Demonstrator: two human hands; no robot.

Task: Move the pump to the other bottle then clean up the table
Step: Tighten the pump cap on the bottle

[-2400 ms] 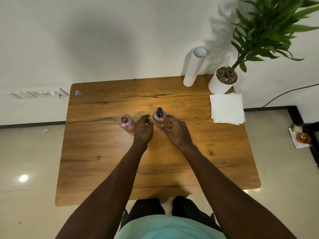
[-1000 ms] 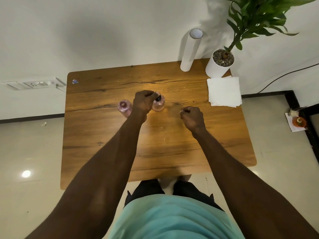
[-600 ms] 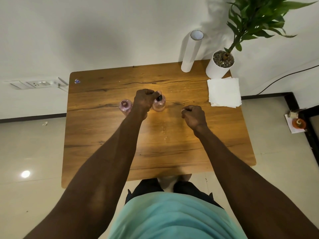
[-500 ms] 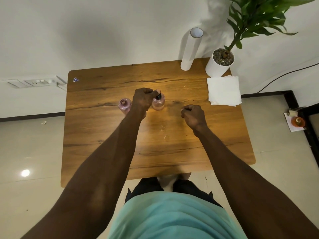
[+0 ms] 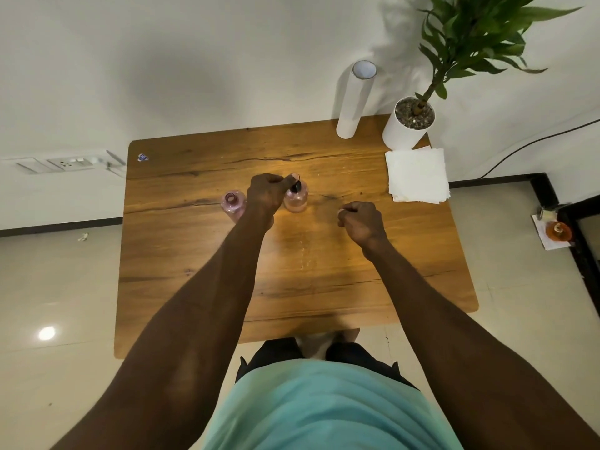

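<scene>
Around the middle of the desk (image 5: 194, 287), a bit toward 12 o'clock, sit two small pink bottles: the capped bottle (image 5: 296, 200) wearing the black pump (image 5: 294, 187), and the open bottle (image 5: 232, 203) just off to its 9 o'clock, neck bare. Left hand (image 5: 267, 195) is between them, thumb and finger pinched on the pump top, so I'd say the unscrewing is in hand. Right hand (image 5: 360, 222) is curled into a loose fist at about 3 o'clock from the bottles, holding nothing I can make out and not touching anything. Honestly, I'd bring that free hand in to steady the bottle body, because twisting one-handed will probably just spin the whole thing or tip it. Once it loosens, lift straight up so the dip tube clears the neck, let it drip over the mouth, then go across to the open one. Looks like a few wet spots already at 6 o'clock of the bottles, and the napkins (image 5: 417, 175) at 2 o'clock would handle that.
</scene>
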